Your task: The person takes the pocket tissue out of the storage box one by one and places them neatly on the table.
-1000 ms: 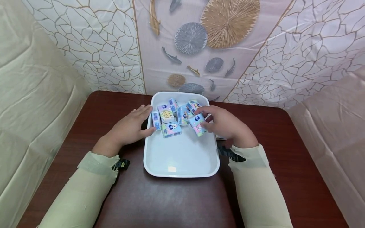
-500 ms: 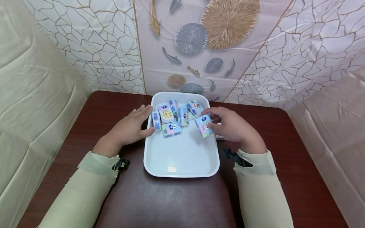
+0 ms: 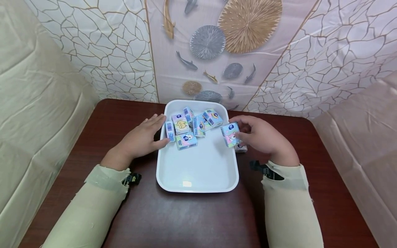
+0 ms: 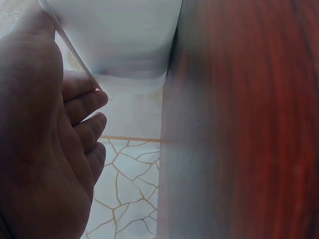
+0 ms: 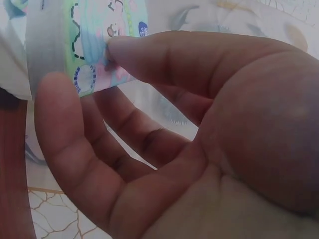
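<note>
Right hand [image 3: 258, 135]: is pinching a pastel blue-pink box [image 3: 228, 132] at the right rim of the white rectangular tray [image 3: 198, 168]
Left hand [image 3: 141, 138]: is resting relaxed against the tray's left rim

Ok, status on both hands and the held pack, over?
Right hand: holding pack at right tray rim. Left hand: at left rim. Possible obstacle: another pack just outside.
</note>
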{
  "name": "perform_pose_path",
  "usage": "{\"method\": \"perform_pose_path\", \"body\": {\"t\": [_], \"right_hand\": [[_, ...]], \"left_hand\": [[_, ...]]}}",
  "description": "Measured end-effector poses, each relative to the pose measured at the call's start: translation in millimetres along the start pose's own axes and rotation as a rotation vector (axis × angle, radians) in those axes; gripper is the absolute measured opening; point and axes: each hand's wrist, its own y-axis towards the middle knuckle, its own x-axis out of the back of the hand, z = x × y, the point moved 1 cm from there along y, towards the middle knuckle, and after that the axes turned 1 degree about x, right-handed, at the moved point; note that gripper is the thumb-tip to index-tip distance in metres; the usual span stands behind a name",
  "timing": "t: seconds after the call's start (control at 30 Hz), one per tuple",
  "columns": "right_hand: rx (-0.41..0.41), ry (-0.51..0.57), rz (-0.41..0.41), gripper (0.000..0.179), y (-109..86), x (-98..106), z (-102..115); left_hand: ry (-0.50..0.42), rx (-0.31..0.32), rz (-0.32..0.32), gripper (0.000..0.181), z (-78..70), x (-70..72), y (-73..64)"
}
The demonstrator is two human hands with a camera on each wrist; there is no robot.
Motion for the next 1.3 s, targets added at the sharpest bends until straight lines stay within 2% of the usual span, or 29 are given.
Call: {"method": "perform_pose_path", "body": {"t": [0.63,1.03,1.3], "right_hand": [[-0.111,0.104,-0.018,0.041,-11.5,13.7,-32.3],[-0.141,0.133,-0.024,0.045,-15.4,16.7,-52.8],[-0.174,0.116,-0.026,0.046,-15.3,19.3,-66.6]], "left_hand": [[-0.013,0.002,0.003,0.097,-0.2,-0.9,-0.2],[-0.009,-0.02,-0.009,0.095,0.8,-1.3,-0.1],[-0.011,-0.019,-0.006,0.097,0.5,-0.1,-0.1]]}}
